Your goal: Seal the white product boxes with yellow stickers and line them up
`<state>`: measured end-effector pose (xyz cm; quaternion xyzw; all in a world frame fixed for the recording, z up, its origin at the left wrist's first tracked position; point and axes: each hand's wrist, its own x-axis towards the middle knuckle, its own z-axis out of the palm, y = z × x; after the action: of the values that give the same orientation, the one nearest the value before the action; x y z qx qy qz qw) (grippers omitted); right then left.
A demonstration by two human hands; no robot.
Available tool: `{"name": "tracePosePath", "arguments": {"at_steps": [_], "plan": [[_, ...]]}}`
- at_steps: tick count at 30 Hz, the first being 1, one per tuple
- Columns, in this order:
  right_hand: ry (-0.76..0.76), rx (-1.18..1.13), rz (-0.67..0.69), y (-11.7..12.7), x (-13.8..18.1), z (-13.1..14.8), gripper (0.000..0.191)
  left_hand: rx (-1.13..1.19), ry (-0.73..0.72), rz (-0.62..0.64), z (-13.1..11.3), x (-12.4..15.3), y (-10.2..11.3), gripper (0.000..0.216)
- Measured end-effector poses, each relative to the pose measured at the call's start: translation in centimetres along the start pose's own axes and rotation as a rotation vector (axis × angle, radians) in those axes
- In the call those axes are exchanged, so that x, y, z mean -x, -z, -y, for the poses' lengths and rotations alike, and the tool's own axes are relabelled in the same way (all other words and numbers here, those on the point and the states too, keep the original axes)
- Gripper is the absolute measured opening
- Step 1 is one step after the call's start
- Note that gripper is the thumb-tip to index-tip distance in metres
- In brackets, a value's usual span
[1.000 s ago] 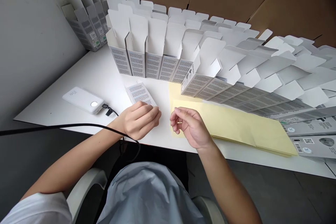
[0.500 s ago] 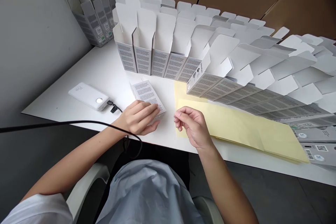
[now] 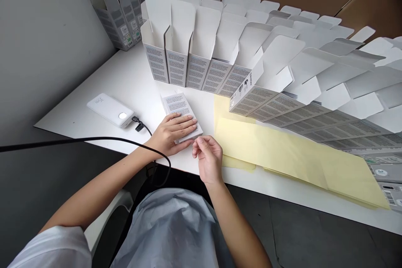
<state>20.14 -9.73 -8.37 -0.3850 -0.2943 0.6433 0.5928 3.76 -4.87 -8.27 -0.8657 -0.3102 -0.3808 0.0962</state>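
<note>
The white worktop carries rows of open-flapped cartons and some yellow sheets. Left of the sheets lies a pale rectangular box, its upper face bearing blocks of dark print too small to read; farther left, a white power bank has unclear lettering. The left hand rests over the box, fingers outstretched, gripping nothing; the right hand has curled fingers near the box's corner, their hold unclear
</note>
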Motion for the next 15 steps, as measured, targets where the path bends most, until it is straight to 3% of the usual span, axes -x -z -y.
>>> {"name": "tracePosePath", "arguments": {"at_steps": [15], "plan": [[0.019, 0.086, -0.01, 0.26, -0.39, -0.85, 0.024, 0.048, 0.042, -0.028, -0.14, -0.35, 0.02, 0.036]]}}
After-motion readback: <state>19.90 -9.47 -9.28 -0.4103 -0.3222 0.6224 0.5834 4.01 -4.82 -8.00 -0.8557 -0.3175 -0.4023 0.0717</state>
